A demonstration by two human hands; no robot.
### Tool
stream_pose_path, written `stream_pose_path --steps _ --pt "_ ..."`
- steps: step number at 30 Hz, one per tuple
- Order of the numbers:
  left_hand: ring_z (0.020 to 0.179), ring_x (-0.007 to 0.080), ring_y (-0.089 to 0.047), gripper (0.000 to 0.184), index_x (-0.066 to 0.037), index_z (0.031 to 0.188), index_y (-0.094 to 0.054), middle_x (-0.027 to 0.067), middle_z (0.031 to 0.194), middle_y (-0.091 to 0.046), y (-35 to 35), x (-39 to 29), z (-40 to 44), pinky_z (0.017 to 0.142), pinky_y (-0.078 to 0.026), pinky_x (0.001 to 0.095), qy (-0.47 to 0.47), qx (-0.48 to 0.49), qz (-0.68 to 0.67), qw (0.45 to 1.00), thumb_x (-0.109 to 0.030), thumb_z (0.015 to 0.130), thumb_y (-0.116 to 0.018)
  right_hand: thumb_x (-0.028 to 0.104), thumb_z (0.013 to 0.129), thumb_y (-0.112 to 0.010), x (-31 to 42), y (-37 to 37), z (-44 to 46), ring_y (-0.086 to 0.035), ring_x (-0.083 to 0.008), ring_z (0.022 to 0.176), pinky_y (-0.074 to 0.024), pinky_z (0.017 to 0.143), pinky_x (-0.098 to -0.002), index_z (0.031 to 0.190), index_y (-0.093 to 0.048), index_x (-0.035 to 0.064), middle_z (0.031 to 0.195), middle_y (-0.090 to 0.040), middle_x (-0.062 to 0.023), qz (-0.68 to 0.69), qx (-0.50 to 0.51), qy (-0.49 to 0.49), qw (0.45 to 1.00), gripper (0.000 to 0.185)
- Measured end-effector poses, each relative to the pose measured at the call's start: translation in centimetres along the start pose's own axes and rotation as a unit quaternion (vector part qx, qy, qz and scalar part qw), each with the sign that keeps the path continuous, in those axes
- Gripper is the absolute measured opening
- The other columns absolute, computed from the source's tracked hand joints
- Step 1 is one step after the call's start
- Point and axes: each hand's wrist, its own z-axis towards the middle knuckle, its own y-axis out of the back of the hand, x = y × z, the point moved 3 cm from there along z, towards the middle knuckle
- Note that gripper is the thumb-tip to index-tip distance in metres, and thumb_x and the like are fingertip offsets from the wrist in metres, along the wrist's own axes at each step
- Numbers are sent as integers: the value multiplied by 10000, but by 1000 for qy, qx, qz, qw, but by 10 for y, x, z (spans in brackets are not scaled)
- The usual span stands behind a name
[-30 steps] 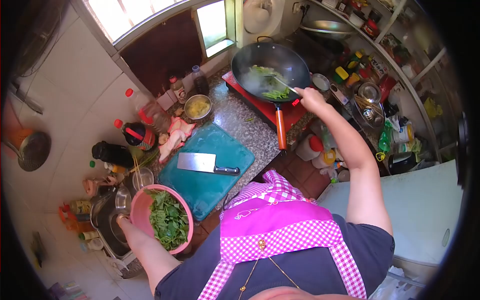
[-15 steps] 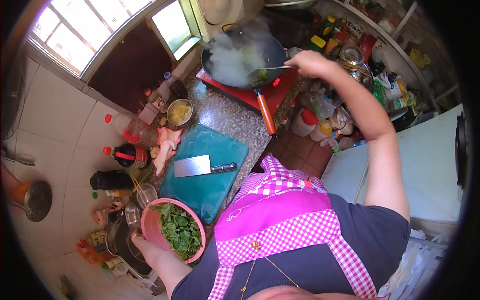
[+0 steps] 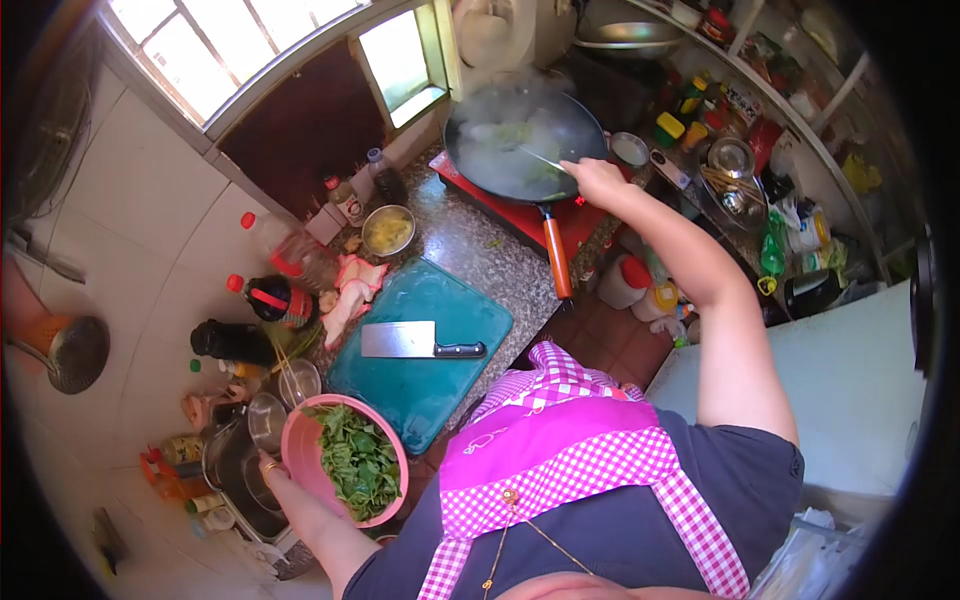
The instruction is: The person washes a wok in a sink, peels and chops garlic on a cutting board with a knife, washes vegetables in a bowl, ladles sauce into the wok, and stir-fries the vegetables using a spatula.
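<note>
My right hand [image 3: 597, 182] is closed around the handle of a metal spatula [image 3: 542, 158] that reaches into a dark wok [image 3: 580, 125]. Steam blurs the spatula's head and partly covers some greens [image 3: 515, 132] in the wok. The wok, with its orange-brown wooden handle [image 3: 556, 255], sits on a red induction cooker [image 3: 478, 205]. My left hand [image 3: 275, 480] grips the left rim of a pink basin [image 3: 300, 455], its fingers partly hidden. Leafy greens [image 3: 358, 465] fill much of that basin, which is tilted.
A cleaver [image 3: 400, 339] lies on a teal cutting board [image 3: 420, 400] on the granite counter. Behind it are a metal bowl of yellow food [image 3: 388, 231] and several bottles [image 3: 285, 250]. A sink [image 3: 230, 480] is left of the basin; crowded shelves [image 3: 840, 100] stand at right.
The view has shifted, so the wok and counter appear further right. My right hand has moved with the spatula, closer to the wok's near rim. My left hand still holds the basin.
</note>
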Motion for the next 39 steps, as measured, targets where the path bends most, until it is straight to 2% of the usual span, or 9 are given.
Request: stream_pose_path --steps 6,9,13,21,23,27,32,35,39 --pt "910 321 -619 356 30 1203 -471 165 1118 -578 74 86 -74 733 -551 401 1 95 -112 989 -61 862 -515 79 849 -449 -35 61 -21 -644 -323 869 -525 701 -446 1000 -640 100 926 -647 -164 -88 35 41 995 244" --pt "915 319 -620 359 28 1207 -465 167 1112 -578 93 152 -115 737 -556 401 27 139 -153 978 -57 861 -511 96 866 -447 -27 -8 -6 -647 -343 805 -532 659 -446 1110 -575 113 906 -614 -170 -73 -28 -34 996 276" --pt "921 316 -621 363 26 1213 -457 169 1105 -579 101 204 -156 741 -562 402 44 176 -190 965 -51 861 -505 48 826 -485 -31 12 -17 -639 -331 856 -522 688 -451 1172 -574 161 919 -616 -163 -39 -19 34 998 375" --pt "870 256 -638 294 28 1109 -521 158 1017 -621 108 229 -193 722 -562 350 25 168 -179 969 -79 835 -526 42 692 -552 -35 87 9 -618 -337 927 -498 775 -452 982 -674 126 960 -652 -149 -92 124 31 988 325" --pt "838 239 -646 264 35 1053 -554 157 977 -641 98 229 -213 707 -555 323 18 187 -168 968 -119 840 -533 254 798 -577 -17 66 18 -618 -352 926 -490 798 -460 946 -673 37 965 -646 -196 -78 167 12 983 280" --pt "818 266 -648 271 50 1050 -551 188 960 -638 80 237 -224 693 -556 362 20 241 -142 960 -139 862 -502 395 844 -541 -47 26 51 -618 -375 893 -481 781 -457 928 -666 1 911 -640 -233 -7 115 -43 992 422" --pt "960 310 -614 422 79 1209 -446 192 1124 -573 18 235 -252 780 -557 434 65 251 -149 954 38 793 -504 16 666 -623 -77 121 33 -634 -323 798 -497 661 -425 933 -554 40 800 -628 -179 -28 151 59 986 277" --pt "924 300 -630 407 81 1204 -446 196 1100 -582 -53 201 -302 742 -574 425 48 240 -203 948 40 805 -514 -9 630 -623 -74 152 35 -646 -288 768 -500 654 -417 982 -652 100 818 -664 -115 -136 167 173 961 370" --pt "802 267 -654 347 28 1147 -500 159 988 -615 -122 186 -313 578 -597 346 54 239 -185 952 22 802 -533 35 632 -665 -64 172 81 -665 -245 722 -516 605 -379 959 -718 193 800 -693 -77 -274 285 162 904 367"
